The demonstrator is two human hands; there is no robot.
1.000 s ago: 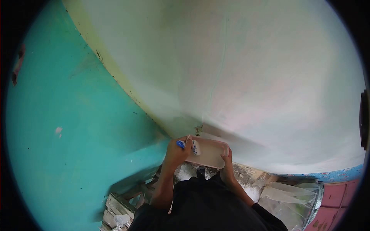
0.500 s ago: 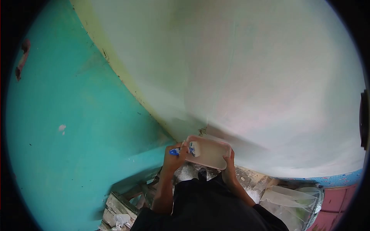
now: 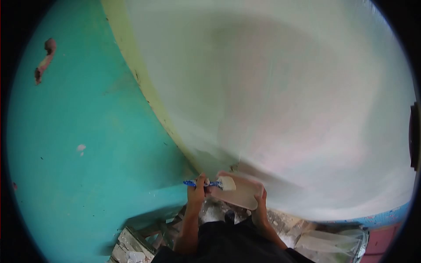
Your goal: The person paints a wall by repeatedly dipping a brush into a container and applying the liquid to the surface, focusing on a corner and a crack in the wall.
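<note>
My left hand (image 3: 198, 189) is closed around the blue handle of a paintbrush (image 3: 227, 183). The brush lies nearly level, its pale, wide bristles over the left end of a shallow pinkish tray (image 3: 245, 193). Whitish liquid seems to cover the tray's bottom. At the tray's right end, my right hand (image 3: 260, 206) grips the rim with the thumb on the near side. The tray is held in front of my body, close to the wall corner.
Ahead stands a wall coated whitish (image 3: 298, 96); a turquoise wall (image 3: 101, 131) with a chipped patch meets it at left. Below left is a paint-spattered wooden structure (image 3: 131, 243). Clear plastic sheeting (image 3: 329, 245) lies at lower right, beside a reddish surface (image 3: 383, 241).
The view has tilted, so tray and hands sit lower in it. The brush has turned flatter, showing more of its blue handle and its bristles over the tray.
</note>
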